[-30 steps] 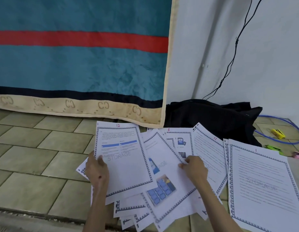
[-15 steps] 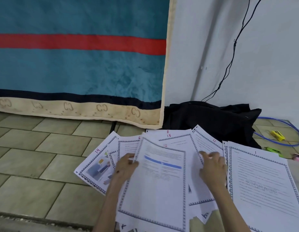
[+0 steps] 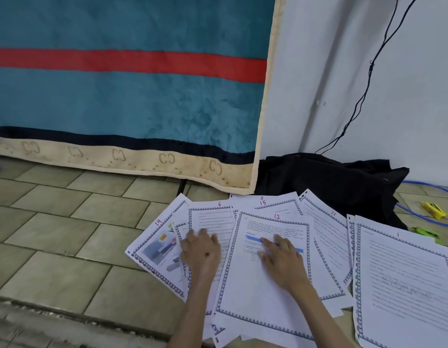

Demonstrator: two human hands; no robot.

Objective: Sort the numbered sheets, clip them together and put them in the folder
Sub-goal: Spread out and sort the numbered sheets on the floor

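Observation:
Several numbered sheets lie fanned out on the tiled floor. Sheet 12 [image 3: 253,295] lies on top in the middle, and my right hand [image 3: 280,259] rests flat on it with fingers spread. My left hand [image 3: 201,249] lies flat on sheet 6 [image 3: 213,219]. Sheet 14 [image 3: 155,244], with a picture, sticks out at the left. Sheets 15 [image 3: 275,205] and 11 [image 3: 328,229] show behind. Sheet 1 [image 3: 403,280] tops a separate pile at the right. No clip or folder is in view.
A teal blanket [image 3: 127,96] with a red stripe hangs at the back. A black cloth [image 3: 331,179] lies against the white wall, a black cable above it. Yellow [image 3: 435,209] and green [image 3: 425,232] highlighters and a blue hose lie at the far right.
Sheet 12 went from my left hand at the left onto the middle of the pile. My right hand moved left onto it; my left hand now rests on sheet 6.

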